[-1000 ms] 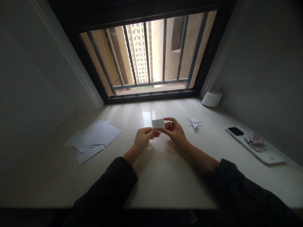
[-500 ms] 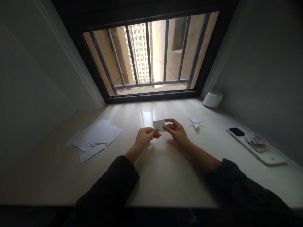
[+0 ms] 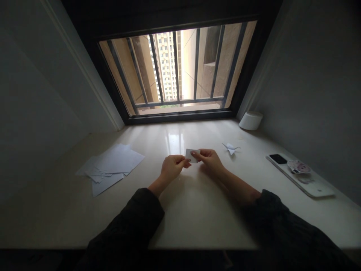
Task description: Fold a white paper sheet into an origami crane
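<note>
A small piece of white paper (image 3: 191, 157) is held up between my two hands, above the middle of the sill. My left hand (image 3: 172, 167) pinches its lower left corner between thumb and fingers. On the other side, my right hand (image 3: 211, 160) grips the right part, its thumb lying across the front face. The fingers behind the paper are partly hidden. To the right of my right hand, apart from it, a folded white paper crane (image 3: 231, 148) rests on the surface.
Several loose white sheets and scraps (image 3: 113, 162) lie in a pile at the left. A phone (image 3: 303, 178) with a round pig-like grip lies at the right. In the back right corner stands a white cylindrical object (image 3: 251, 121). A barred window (image 3: 180, 71) rises behind the pale sill (image 3: 186, 218).
My right thumb has moved from the paper's right edge inward across its face. The paper sits slightly lower and further right between my hands. The whole view has shifted a little.
</note>
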Demonstrator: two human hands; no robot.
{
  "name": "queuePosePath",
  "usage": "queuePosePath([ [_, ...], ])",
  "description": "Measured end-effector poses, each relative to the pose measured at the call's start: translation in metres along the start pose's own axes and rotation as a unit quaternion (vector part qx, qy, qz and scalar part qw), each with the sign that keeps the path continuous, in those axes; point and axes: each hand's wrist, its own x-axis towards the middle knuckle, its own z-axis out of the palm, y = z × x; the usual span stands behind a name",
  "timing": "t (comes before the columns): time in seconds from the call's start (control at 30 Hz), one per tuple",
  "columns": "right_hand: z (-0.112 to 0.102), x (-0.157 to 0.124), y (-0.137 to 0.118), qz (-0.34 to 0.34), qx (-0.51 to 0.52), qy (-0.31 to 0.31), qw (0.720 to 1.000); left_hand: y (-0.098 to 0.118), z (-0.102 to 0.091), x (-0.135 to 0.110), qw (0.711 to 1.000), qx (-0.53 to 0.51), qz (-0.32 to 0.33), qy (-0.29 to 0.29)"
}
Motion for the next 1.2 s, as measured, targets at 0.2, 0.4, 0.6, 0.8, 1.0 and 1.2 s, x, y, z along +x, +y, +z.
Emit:
queuePosePath([
  [0.2, -0.002, 0.002, 0.000, -0.035, -0.046, 0.002, 0.998, 0.001, -0.004, -0.001, 0.990, 0.125, 0.055, 0.031],
  [0.4, -0.003, 0.004, 0.002, -0.133, -0.206, 0.114, 0.963, 0.012, -0.009, -0.004, 0.951, 0.270, 0.103, 0.111],
  [0.6, 0.006, -0.002, -0.003, -0.054, -0.098, 0.041, 0.993, 0.013, -0.011, -0.006, 0.923, 0.333, 0.121, 0.151],
  [0.8, 0.010, 0.000, -0.003, -0.042, 0.024, 0.006, 0.999, 0.012, -0.013, -0.006, 0.910, 0.364, 0.148, 0.132],
  [1.0, 0.005, 0.001, 0.000, -0.057, 0.009, 0.052, 0.997, 0.012, -0.014, -0.005, 0.950, 0.260, 0.114, 0.130],
  [1.2, 0.002, 0.000, -0.001, -0.092, -0.047, 0.047, 0.993, 0.009, -0.007, 0.000, 0.991, 0.010, 0.103, 0.083],
])
